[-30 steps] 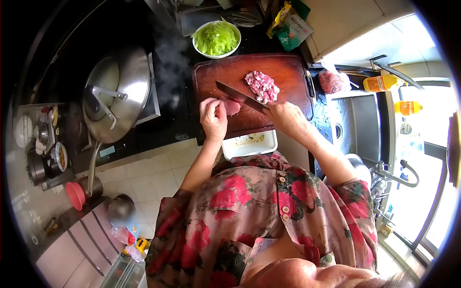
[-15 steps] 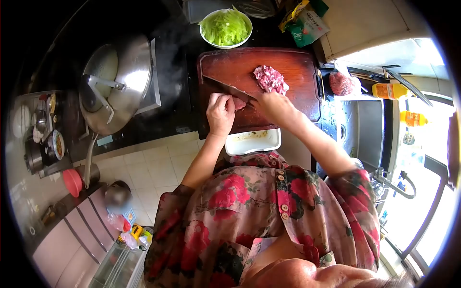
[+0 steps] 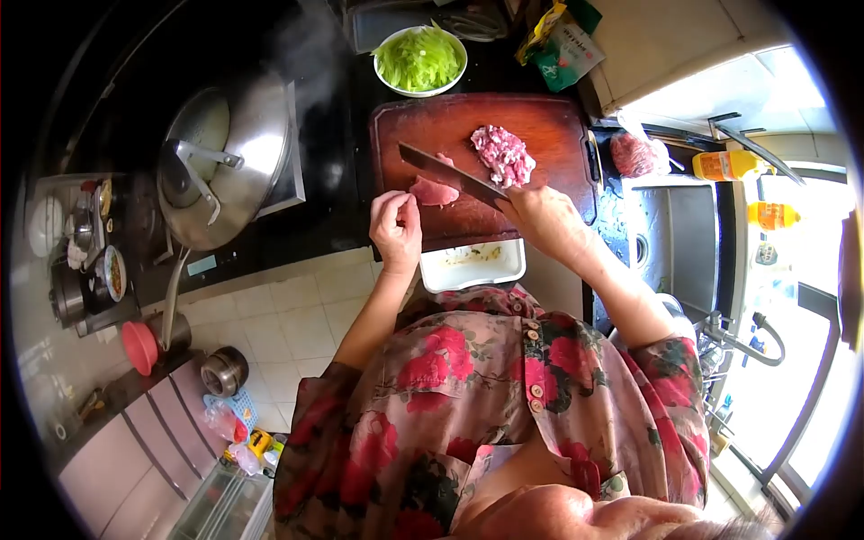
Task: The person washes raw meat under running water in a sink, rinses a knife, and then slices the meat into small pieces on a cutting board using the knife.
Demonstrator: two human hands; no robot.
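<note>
My right hand (image 3: 546, 221) grips the handle of a kitchen knife (image 3: 454, 176), whose long blade slants up and left over the wooden cutting board (image 3: 558, 117). A piece of raw meat (image 3: 434, 192) lies on the board by the blade, partly covered by it. Beside that piece, at the board's left front edge, my left hand (image 3: 396, 232) has its fingertips pressed together; what they hold, if anything, is hidden. Beyond the knife sits a pile of cut raw meat (image 3: 504, 156).
A white bowl of shredded green vegetable (image 3: 419, 59) stands behind the board. Below its front edge is a white plastic tray (image 3: 473, 267). A lidded wok (image 3: 256, 180) steams at left. At right are a sink (image 3: 688, 238), bagged meat (image 3: 637, 157) and yellow bottles (image 3: 731, 166).
My left hand has come off the meat piece, toward the left and front. The knife has shifted right, and more of the meat shows beside the blade.
</note>
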